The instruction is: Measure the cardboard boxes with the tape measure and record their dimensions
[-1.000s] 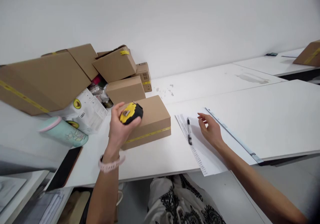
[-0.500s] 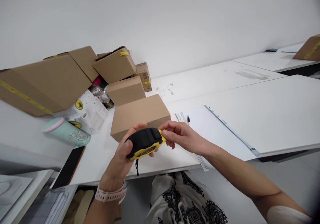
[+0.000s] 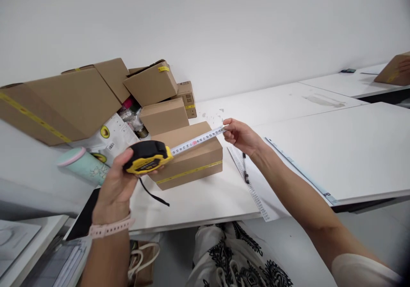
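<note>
My left hand (image 3: 117, 184) is wrapped round a black and yellow tape measure (image 3: 147, 156), its black wrist strap dangling below. From the case a white blade (image 3: 197, 141) runs up to the right, and my right hand (image 3: 240, 135) pinches its end between thumb and fingers. Under the blade a closed cardboard box (image 3: 192, 171) with a yellow stripe along its front sits on the white table (image 3: 205, 206). The tape passes above the box; whether it touches the top I cannot tell.
More cardboard boxes (image 3: 150, 84) are stacked at the back left, near a mint tumbler (image 3: 83, 163) and an avocado-printed white carton (image 3: 118, 133). Right of the box lie a ruler (image 3: 256, 201), a pen (image 3: 246, 174) and white paper (image 3: 272, 180). At far right, another person's hand (image 3: 404, 65) touches a box.
The blade has been drawn out of the case. My left hand moved left with the tape measure, while my right hand went up and right with the blade's end.
</note>
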Motion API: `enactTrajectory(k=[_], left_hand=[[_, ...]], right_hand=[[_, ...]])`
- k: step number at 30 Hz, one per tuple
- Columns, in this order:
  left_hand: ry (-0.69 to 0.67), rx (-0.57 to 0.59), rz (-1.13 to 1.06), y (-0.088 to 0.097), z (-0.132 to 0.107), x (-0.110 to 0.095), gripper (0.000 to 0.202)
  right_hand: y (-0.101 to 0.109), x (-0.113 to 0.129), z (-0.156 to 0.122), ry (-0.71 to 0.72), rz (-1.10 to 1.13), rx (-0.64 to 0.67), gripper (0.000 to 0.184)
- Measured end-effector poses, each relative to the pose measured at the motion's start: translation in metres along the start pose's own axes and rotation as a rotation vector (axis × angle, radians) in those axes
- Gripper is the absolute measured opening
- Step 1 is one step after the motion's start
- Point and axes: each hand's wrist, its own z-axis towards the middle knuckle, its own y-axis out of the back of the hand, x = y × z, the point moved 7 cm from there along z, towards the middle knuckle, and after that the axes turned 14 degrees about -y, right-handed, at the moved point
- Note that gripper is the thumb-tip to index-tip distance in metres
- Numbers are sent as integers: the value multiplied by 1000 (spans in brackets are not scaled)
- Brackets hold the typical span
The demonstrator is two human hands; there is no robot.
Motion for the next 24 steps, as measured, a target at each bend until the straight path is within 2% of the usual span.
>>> enactTrajectory(k=[3, 5, 7, 10, 17, 24], left_hand=[[47, -128, 90, 41, 26, -1, 26], [81, -190, 128, 65, 40, 0, 22], [104, -232, 143, 84, 48, 2, 21], [126, -245, 151, 106, 55, 7, 24], [178, -277, 138, 132, 54, 23, 22], [162, -337, 138, 144, 66, 25, 24]], right_hand=[[33, -1, 21, 0, 32, -108, 28], [45, -11, 31, -21, 17, -147, 29], [47, -24, 38, -39, -19, -151, 29], [37, -37, 45, -33, -118, -123, 26], [18, -39, 45, 81, -463, -139, 11], [13, -50, 49, 65, -484, -94, 21]])
